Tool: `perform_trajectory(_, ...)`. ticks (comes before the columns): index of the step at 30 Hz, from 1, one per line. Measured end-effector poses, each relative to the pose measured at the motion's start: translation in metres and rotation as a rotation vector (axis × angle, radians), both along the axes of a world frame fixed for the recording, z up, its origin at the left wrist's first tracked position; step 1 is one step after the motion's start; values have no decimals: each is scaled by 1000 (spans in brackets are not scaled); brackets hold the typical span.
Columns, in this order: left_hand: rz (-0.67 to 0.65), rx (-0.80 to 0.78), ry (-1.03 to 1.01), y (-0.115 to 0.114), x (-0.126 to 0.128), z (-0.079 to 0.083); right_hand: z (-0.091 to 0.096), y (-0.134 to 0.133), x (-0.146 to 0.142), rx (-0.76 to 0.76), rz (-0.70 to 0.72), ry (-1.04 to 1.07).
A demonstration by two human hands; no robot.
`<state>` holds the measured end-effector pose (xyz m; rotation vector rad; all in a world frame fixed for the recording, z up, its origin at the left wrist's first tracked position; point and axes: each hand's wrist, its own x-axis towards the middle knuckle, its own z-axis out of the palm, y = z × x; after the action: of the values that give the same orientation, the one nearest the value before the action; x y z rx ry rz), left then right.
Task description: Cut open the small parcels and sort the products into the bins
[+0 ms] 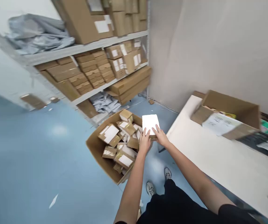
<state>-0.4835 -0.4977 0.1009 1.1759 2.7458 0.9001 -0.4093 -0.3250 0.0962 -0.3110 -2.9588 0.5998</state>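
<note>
Both of my hands hold a small cardboard box whose top is covered by a bright white label; any print on it is washed out. My left hand grips its near left side, and my right hand grips its near right corner, fingers resting on the top. The held box is above the right edge of a large open carton on the floor. Inside that carton lie several small taped parcels with white labels, heaped at various angles.
On the right, a white table bears an open cardboard box and a dark package. Metal shelving stacked with boxes stands behind the carton. A paper scrap lies on the blue floor, left of my shoes.
</note>
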Motion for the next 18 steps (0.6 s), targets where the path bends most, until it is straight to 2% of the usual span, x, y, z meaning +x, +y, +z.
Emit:
perform_trajectory(3,-196,7,-9,70,43,8,3,51,76,19,-185,1)
perform_trajectory(6,-405,-3,-17,144,96,6,-4,97,159,34,-394,-8)
perform_trajectory(8,-531,-11,-40,193,137,-2,-14,127,215,40,-518,-17)
perform_trajectory(11,-672,-14,-129,259,201,-26,-36,170,297,22,-645,-44)
perform_trajectory(13,-687,-23,-243,295,244,-48,-55,198,347,-18,-702,-94)
perform_trajectory(15,-616,-98,-419,322,282,-72,-76,222,389,-95,-725,-180)
perform_trajectory(18,-492,-316,-681,345,325,-101,-106,247,432,-231,-689,-294)
